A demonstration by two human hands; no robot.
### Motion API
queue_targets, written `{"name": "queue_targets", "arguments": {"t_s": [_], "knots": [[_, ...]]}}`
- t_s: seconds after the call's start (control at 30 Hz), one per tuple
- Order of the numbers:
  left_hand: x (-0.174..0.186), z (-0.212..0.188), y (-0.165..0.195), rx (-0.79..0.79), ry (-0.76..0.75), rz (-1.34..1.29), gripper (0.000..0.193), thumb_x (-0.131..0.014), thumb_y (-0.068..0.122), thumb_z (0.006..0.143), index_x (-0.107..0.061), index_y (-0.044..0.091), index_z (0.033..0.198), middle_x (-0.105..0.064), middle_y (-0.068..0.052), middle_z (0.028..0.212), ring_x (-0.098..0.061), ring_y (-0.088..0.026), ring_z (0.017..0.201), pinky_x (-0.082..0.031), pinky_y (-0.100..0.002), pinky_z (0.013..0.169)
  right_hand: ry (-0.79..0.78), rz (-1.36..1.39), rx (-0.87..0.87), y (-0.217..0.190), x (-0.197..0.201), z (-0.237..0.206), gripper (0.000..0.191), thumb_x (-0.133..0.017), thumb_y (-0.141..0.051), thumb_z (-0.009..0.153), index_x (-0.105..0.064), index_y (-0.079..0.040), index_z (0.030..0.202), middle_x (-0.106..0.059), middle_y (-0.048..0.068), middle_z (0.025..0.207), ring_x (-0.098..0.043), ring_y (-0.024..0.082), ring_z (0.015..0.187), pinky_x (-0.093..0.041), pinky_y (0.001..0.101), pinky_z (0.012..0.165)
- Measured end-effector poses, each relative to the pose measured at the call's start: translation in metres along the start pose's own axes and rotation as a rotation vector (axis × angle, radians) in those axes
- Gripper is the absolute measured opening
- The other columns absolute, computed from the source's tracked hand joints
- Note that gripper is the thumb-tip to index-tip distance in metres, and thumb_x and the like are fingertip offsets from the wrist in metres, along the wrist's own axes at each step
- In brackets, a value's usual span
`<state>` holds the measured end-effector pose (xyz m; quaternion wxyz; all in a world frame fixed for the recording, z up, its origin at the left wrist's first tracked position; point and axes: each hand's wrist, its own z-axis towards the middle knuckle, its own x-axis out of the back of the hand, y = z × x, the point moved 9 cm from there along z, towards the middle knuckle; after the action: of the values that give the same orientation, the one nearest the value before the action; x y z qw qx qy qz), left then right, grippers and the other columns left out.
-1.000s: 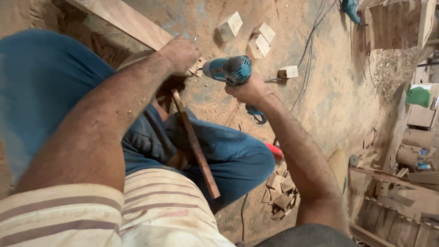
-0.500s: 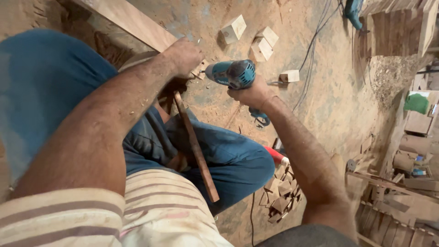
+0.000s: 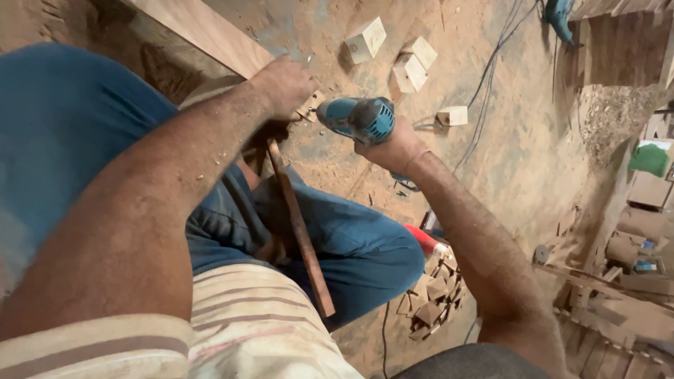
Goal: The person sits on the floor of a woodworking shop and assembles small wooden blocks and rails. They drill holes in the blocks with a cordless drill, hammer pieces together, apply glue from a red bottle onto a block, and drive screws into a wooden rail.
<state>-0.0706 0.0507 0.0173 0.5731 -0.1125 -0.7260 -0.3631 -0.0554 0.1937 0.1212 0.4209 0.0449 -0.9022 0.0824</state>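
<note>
While gripping drill (image 3: 361, 118), right hand (image 3: 393, 149) outstretched

Green box (image 3: 651, 157) and brown cartons (image 3: 649, 188) at far right edge, details unclear

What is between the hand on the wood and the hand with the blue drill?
In the head view, only the drill's nose lies between the left hand and right hand.

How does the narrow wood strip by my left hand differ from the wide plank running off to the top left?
The narrow wood strip is thin and dark reddish; the wide plank is broad and pale tan. The strip runs down over the blue trouser leg; the plank lies on the dusty floor. The left hand rests where both meet. Both are straight sawn wood.
</note>
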Motion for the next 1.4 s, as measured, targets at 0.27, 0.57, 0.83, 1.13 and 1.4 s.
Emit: {"name": "queue_targets", "arguments": {"t_s": [0.27,0.57,0.83,1.13,1.4], "knots": [[-0.011,0.003,-0.001,0.031,-0.133,0.027,0.059,-0.083,0.043,0.083,-0.064,0.007,0.125,-0.069,-0.009,0.112,-0.064,-0.025,0.111,-0.042,-0.047,0.107,0.031,0.010,0.101,-0.010,-0.003,-0.001,0.035,-0.076,-0.027,0.077,-0.071,-0.014,0.110,-0.076,0.011,0.097,-0.074,0.026,0.090,-0.059,0.0365,0.083],[-0.012,0.002,0.000,0.021,-0.130,0.012,0.059,-0.084,0.043,0.082,-0.065,0.005,0.123,-0.070,-0.009,0.109,-0.065,-0.024,0.108,-0.043,-0.046,0.106,0.057,-0.023,0.181,-0.022,-0.002,0.000,0.041,-0.077,-0.026,0.078,-0.068,-0.012,0.115,-0.075,0.013,0.102,-0.073,0.028,0.094,-0.059,0.0375,0.086],[-0.007,-0.001,-0.003,0.019,-0.130,0.041,0.050,-0.085,0.042,0.082,-0.070,0.007,0.114,-0.069,-0.008,0.105,-0.065,-0.022,0.104,-0.047,-0.044,0.102,0.002,0.012,-0.001,-0.007,-0.010,0.001,0.039,-0.077,-0.027,0.076,-0.070,-0.011,0.111,-0.076,0.012,0.099,-0.074,0.026,0.095,-0.059,0.0358,0.087],[0.009,-0.008,0.003,-0.012,-0.019,0.038,0.028,-0.082,0.024,0.082,-0.075,0.008,0.104,-0.075,-0.011,0.105,-0.072,-0.026,0.101,-0.055,-0.040,0.093,0.152,0.204,0.194,-0.010,0.010,-0.030,0.049,-0.081,-0.027,0.075,-0.068,-0.009,0.119,-0.075,0.013,0.104,-0.073,0.029,0.096,-0.057,0.0375,0.084],[-0.017,0.009,-0.003,-0.044,0.080,-0.056,0.022,-0.072,0.017,0.094,-0.070,0.007,0.113,-0.072,-0.015,0.111,-0.068,-0.032,0.112,-0.048,-0.047,0.102,0.427,0.102,-0.139,0.086,-0.052,-0.037,0.047,-0.083,-0.039,0.082,-0.071,-0.011,0.118,-0.074,0.022,0.100,-0.072,0.038,0.095,-0.056,0.0491,0.082]]}}
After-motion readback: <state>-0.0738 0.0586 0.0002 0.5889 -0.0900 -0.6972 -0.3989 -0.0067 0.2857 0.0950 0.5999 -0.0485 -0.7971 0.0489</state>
